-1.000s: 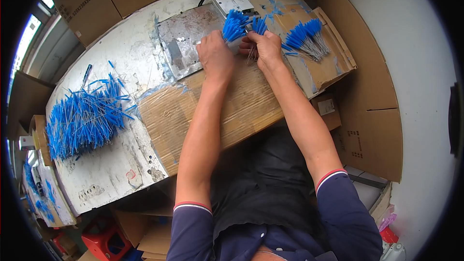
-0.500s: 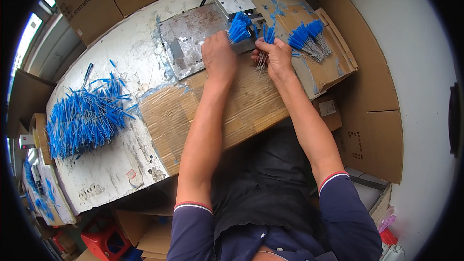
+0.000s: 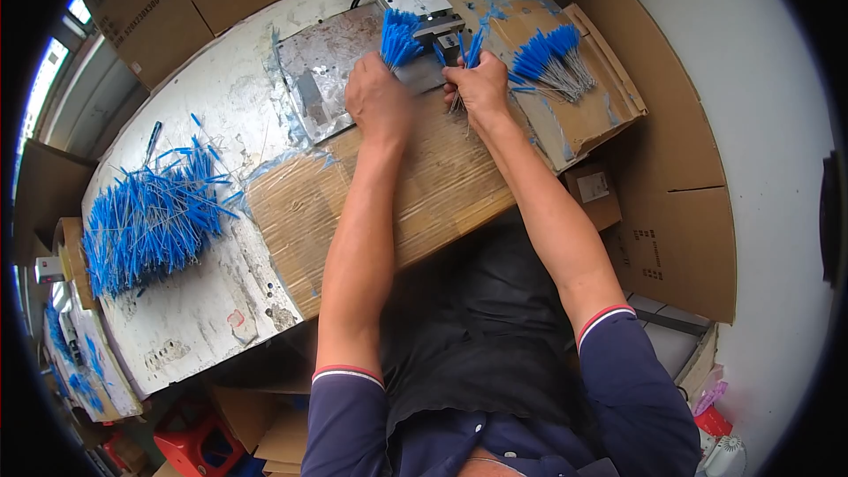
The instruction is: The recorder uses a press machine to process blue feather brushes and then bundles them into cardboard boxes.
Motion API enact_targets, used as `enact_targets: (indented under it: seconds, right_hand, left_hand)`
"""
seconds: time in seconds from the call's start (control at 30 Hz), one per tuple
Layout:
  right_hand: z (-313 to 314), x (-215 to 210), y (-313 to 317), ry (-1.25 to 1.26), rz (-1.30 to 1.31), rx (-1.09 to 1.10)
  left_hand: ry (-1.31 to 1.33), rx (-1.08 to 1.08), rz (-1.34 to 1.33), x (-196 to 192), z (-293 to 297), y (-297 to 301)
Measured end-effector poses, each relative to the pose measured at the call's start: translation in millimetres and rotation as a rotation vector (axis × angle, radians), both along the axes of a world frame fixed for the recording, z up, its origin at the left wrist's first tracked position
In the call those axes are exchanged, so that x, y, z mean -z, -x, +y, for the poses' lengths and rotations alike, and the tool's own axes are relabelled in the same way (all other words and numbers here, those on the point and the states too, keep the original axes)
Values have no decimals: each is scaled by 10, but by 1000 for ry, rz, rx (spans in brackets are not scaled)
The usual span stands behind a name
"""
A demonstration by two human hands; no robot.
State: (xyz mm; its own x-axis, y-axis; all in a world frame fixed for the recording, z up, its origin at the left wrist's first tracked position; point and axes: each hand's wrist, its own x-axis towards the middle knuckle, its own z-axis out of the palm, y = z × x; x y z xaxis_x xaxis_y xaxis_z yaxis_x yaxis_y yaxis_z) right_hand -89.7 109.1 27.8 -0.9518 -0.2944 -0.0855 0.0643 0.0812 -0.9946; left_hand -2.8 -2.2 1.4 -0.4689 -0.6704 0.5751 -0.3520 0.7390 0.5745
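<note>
A bundle of blue-tipped wires [image 3: 399, 38] is clasped upright in the left hand [image 3: 378, 99]; a few blue-tipped wires [image 3: 468, 49] are pinched by the right hand [image 3: 481, 88], nearer the small press [image 3: 439, 28].

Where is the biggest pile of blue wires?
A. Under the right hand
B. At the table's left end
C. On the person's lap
B: the biggest pile of blue wires lies at the left end of the table, far from both hands.
</note>
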Motion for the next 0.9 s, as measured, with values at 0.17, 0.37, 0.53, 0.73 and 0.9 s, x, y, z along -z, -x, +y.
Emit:
enact_targets:
  seconds: [0.17,0.37,0.53,0.73,0.9]
  right_hand:
    - [-66,-7,37,-22,10,26]
    - [-100,-5,17,-19,15,53]
    - [-87,8,20,10,2,43]
    - [-18,12,39,98,-81,-22]
    - [100,79,73,210,-132,-121]
  left_hand:
    - [-38,-32,72,49,-37,18]
    - [-51,-13,107,34,-47,9]
    - [-55,52,27,-16,4,-9]
    - [7,107,10,-10,42,-13]
    - [15,110,-23,1,21,1]
